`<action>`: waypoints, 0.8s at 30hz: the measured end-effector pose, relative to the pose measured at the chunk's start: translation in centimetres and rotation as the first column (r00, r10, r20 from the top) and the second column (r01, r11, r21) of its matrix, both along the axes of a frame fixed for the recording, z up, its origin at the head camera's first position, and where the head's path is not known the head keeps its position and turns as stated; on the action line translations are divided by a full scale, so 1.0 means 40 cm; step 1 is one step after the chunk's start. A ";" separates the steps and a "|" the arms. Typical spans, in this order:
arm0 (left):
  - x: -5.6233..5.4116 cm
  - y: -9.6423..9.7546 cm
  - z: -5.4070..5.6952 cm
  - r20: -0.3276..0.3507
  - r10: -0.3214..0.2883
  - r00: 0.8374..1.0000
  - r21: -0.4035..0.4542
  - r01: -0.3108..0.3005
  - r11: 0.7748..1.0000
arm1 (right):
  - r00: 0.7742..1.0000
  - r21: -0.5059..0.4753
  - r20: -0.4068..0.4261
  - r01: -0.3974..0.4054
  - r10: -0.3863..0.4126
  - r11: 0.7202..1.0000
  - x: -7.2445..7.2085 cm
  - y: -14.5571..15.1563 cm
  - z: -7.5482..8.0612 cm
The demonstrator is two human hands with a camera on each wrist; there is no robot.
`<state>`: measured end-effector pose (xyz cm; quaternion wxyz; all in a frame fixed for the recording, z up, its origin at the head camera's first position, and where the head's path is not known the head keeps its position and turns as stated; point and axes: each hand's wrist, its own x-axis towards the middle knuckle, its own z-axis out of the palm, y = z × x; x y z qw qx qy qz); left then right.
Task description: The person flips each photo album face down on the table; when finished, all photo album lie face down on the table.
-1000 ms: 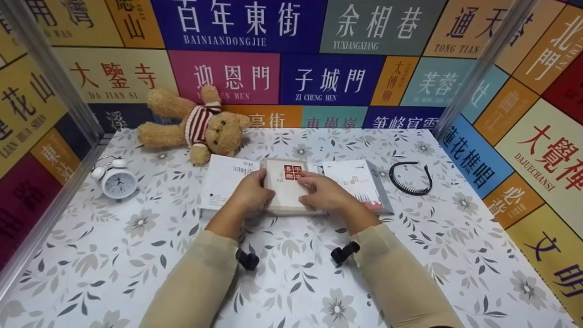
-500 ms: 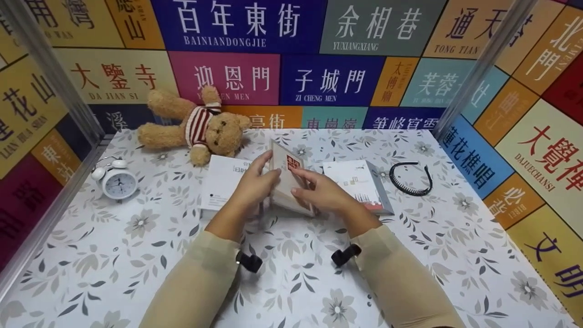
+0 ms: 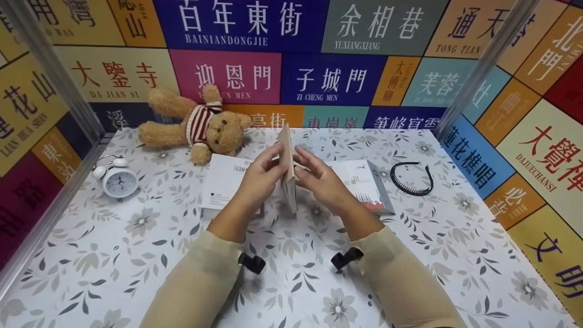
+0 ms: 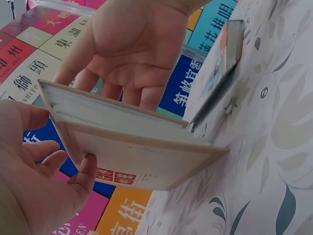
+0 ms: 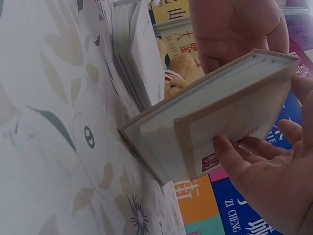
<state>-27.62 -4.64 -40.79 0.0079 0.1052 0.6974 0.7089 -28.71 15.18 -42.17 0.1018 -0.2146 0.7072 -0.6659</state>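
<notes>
In the head view a thin beige hardcover book (image 3: 290, 187) stands upright on its edge between my hands, page edges facing me. My left hand (image 3: 259, 175) grips it from the left. In the left wrist view the thumb lies on the beige cover (image 4: 146, 166) beside a red seal, and a finger meets the upper edge. My right hand (image 3: 325, 182) is at the right side. The right wrist view shows its thumb touching the cover (image 5: 210, 117), with the other fingers loosely extended. A white book (image 3: 223, 182) lies left, another white book (image 3: 357, 175) right.
A white alarm clock (image 3: 119, 180) stands at the left of the flower-patterned table (image 3: 155, 255). The teddy bear (image 3: 218, 132) lies at the back left, and a black headband (image 3: 412, 180) lies at the right. Walls with printed signs (image 3: 328, 77) surround the table.
The beige book was flat between the two white books, then tilted up, and now stands upright. Both hands have turned with it and face each other across it.
</notes>
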 end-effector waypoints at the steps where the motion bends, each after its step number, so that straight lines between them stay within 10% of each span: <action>1: 0.001 -0.001 0.000 -0.002 -0.002 1.000 -0.009 0.002 1.000 | 1.000 -0.007 0.000 -0.003 0.003 1.000 0.001 0.001 0.002; 14: -0.001 -0.006 -0.009 0.081 -0.063 0.995 -0.037 0.066 0.997 | 0.983 -0.017 0.166 0.077 -0.073 0.997 -0.005 0.016 0.011; 24: -0.020 -0.029 -0.044 0.250 -0.237 0.939 0.002 0.244 0.970 | 0.977 0.058 0.150 0.141 -0.148 0.988 -0.023 0.030 -0.006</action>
